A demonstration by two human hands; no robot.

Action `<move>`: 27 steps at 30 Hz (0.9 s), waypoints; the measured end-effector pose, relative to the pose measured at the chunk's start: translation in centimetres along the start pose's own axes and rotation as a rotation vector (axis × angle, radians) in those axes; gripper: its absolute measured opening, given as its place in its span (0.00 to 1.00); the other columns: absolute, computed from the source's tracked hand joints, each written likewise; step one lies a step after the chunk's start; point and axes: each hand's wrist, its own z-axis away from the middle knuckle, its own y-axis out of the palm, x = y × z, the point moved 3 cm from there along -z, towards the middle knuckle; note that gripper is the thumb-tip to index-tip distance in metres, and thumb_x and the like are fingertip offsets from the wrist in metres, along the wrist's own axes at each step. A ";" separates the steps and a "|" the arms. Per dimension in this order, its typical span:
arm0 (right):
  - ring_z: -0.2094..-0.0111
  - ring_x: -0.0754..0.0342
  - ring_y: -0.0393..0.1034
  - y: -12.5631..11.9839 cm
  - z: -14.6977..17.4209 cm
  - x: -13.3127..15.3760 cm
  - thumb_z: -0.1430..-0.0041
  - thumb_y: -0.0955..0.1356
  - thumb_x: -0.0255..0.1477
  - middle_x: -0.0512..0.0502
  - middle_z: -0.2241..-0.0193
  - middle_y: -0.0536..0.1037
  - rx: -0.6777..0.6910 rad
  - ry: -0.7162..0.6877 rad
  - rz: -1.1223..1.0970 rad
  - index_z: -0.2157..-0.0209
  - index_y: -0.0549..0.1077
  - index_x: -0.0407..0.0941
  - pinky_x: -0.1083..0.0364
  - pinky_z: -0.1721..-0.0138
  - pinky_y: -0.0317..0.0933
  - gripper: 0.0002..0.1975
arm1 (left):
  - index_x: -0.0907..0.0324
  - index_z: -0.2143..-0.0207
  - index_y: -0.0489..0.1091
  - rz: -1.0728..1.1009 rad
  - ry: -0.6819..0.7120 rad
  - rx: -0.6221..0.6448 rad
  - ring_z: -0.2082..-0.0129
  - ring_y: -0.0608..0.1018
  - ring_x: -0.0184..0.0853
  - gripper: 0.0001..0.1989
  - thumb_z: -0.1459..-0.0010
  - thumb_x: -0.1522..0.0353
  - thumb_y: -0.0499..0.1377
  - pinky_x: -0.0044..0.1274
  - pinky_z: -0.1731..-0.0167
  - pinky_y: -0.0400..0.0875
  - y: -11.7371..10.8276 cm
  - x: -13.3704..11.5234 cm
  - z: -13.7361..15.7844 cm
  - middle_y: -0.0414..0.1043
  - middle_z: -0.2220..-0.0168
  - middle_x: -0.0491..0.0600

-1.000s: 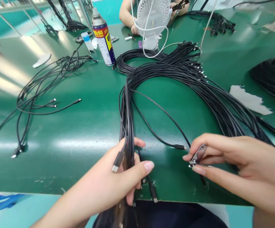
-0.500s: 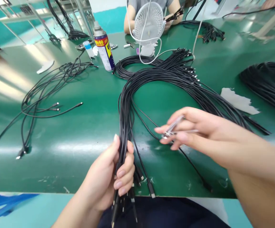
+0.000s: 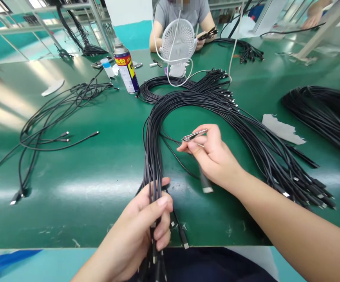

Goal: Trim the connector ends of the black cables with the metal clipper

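Observation:
My left hand (image 3: 151,223) is closed around a bundle of black USB cables (image 3: 154,156) near their connector ends, which hang past the table's front edge. In my right hand (image 3: 209,150) is a silver nail clipper (image 3: 194,135), pinched between thumb and fingers, its jaws pointing left toward the bundle. Just below that hand shows a blurred cable connector (image 3: 206,182); whether the hand also holds its cable I cannot tell. The bundle arcs over the table and its other ends (image 3: 308,192) fan out at the right. One loose connector (image 3: 184,239) lies beside my left hand.
A spray can (image 3: 125,68), a small blue-capped bottle (image 3: 107,67) and a white fan (image 3: 178,43) stand toward the back. Loose cables (image 3: 35,121) lie left, another cable coil (image 3: 319,113) right, near torn white paper (image 3: 283,128). A person (image 3: 181,15) sits opposite, holding cables.
My right hand has moved left and up with the nail clipper, closer to the bundle. My left hand has turned, its thumb now across the front of the cables. The view has shifted slightly.

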 end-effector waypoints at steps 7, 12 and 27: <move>0.58 0.49 0.78 0.0 0.4 -0.6 0.31 0.65 0.32 0.41 0.61 0.81 0.028 -0.146 0.173 0.53 0.56 0.48 0.47 0.54 0.70 0.11 | 0.61 0.53 0.72 -0.275 -0.142 0.068 0.91 0.60 0.23 0.20 0.46 0.62 0.68 0.16 0.90 0.62 1.8 -0.7 -1.9 0.68 0.85 0.39; 0.55 0.47 0.79 1.0 0.6 0.0 0.34 0.66 0.30 0.40 0.57 0.79 0.029 -0.230 0.211 0.53 0.58 0.49 0.47 0.54 0.72 0.13 | 0.62 0.64 0.75 -0.455 -0.103 0.121 0.93 0.61 0.23 0.09 0.43 0.65 0.66 0.16 0.90 0.60 3.3 -1.3 -3.0 0.67 0.89 0.40; 0.63 0.53 0.81 -2.3 2.0 1.2 0.40 0.74 0.33 0.48 0.65 0.81 0.064 0.149 -0.364 0.61 0.75 0.46 0.54 0.60 0.78 0.09 | 0.62 0.78 0.74 -0.255 -0.018 0.269 0.75 0.83 0.36 0.14 0.58 0.68 0.76 0.19 0.84 0.72 2.5 -2.8 -5.9 0.78 0.73 0.48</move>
